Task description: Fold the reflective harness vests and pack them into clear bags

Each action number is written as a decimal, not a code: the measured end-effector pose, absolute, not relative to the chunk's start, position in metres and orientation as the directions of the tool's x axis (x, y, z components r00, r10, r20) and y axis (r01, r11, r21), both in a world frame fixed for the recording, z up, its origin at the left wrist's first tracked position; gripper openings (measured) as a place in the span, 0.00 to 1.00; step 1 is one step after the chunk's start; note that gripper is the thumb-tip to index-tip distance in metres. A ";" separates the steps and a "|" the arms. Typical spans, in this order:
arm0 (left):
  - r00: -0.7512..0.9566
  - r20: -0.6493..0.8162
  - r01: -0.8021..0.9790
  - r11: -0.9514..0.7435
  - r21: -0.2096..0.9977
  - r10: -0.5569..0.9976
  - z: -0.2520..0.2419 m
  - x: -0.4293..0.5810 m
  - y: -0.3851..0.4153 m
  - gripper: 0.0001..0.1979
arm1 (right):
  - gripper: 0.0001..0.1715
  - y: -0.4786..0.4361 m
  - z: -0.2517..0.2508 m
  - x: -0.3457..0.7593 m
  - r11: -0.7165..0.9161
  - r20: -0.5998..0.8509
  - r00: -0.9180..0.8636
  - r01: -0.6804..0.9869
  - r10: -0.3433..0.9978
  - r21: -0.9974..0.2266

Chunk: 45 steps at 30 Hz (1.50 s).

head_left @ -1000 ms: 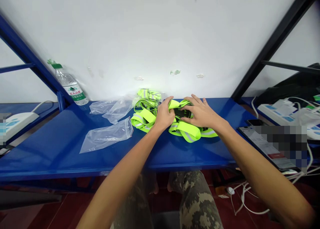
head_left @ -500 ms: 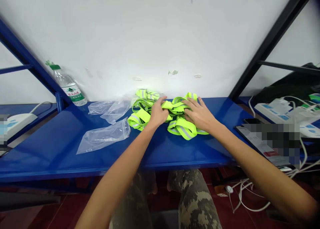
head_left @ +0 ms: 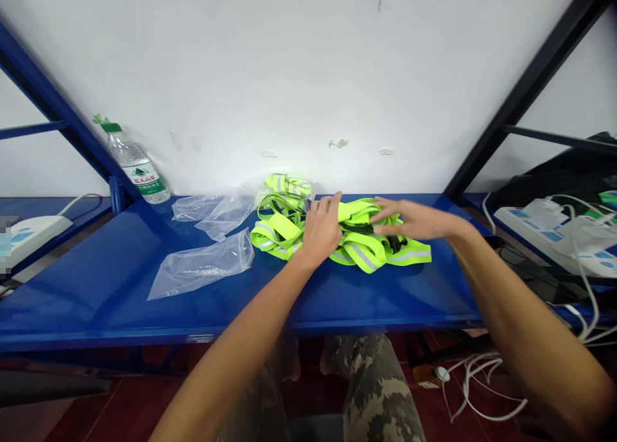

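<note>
A tangle of neon yellow-green reflective vest straps (head_left: 362, 252) with silver stripes lies on the blue metal shelf (head_left: 96, 288), and dark mesh shows in its middle. My left hand (head_left: 322, 229) curls over the inner edge of this tangle, its fingers closed on a neon band. My right hand (head_left: 413, 217) stretches flat with fingers apart, just over the tangle's right part, and holds nothing. Left of my left hand lies a second neon bundle (head_left: 286, 186) with a looped strap (head_left: 278, 233) in front of it, almost touching the hand.
Clear plastic zip bags (head_left: 200, 272) lie left of the straps, near a water bottle (head_left: 137, 166) lying tilted against the wall. White power strips (head_left: 544, 227) with cables sit on a lower shelf at right. Blue and black metal uprights flank the shelf.
My right hand has moved right and flattened out, away from the middle of the tangle. The tangle has spread out more to the right, and my left hand has shifted slightly down.
</note>
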<state>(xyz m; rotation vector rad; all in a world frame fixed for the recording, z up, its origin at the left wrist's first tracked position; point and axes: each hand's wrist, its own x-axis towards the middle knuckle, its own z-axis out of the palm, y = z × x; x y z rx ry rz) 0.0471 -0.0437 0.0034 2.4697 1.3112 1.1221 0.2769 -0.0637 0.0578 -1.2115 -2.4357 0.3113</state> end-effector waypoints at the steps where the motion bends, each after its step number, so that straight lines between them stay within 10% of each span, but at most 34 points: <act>1: 0.407 0.525 0.700 -0.625 0.346 0.747 0.000 0.050 -0.048 0.38 | 0.16 -0.058 0.071 0.273 0.540 0.268 -0.469 0.705 0.842 -0.460; 4: 0.537 0.398 0.719 -0.650 0.244 0.744 -0.015 0.060 -0.058 0.36 | 0.14 -0.025 0.100 0.237 0.435 0.365 -0.266 0.725 0.892 -0.534; 7: 0.573 0.303 0.707 -0.646 0.287 0.762 -0.028 0.065 -0.058 0.34 | 0.10 0.021 0.096 0.178 0.046 -0.014 -0.077 0.720 0.997 -0.693; 11: 0.599 0.228 0.699 -0.640 0.320 0.768 -0.030 0.062 -0.053 0.36 | 0.08 0.067 0.061 0.122 -0.315 -0.300 0.096 0.270 0.949 -0.910; 17: 0.565 0.422 0.647 -0.698 0.306 0.709 -0.015 0.059 -0.054 0.24 | 0.13 0.083 0.065 0.127 -0.219 -0.220 0.132 -0.024 0.966 -0.975; 22: 0.130 0.838 0.523 -0.755 0.396 0.530 0.012 0.051 -0.059 0.07 | 0.13 0.049 0.108 0.156 0.210 0.207 0.064 -0.052 0.976 -0.976; 27: -0.219 0.608 0.257 -0.556 0.790 0.763 0.019 0.044 -0.042 0.14 | 0.14 -0.014 0.093 0.172 0.344 0.294 -0.239 0.204 0.925 -0.916; 45: 0.403 0.541 0.201 -0.648 0.735 0.738 0.014 0.032 -0.030 0.14 | 0.22 -0.051 0.034 0.195 0.129 0.150 -0.211 -0.109 0.966 -0.986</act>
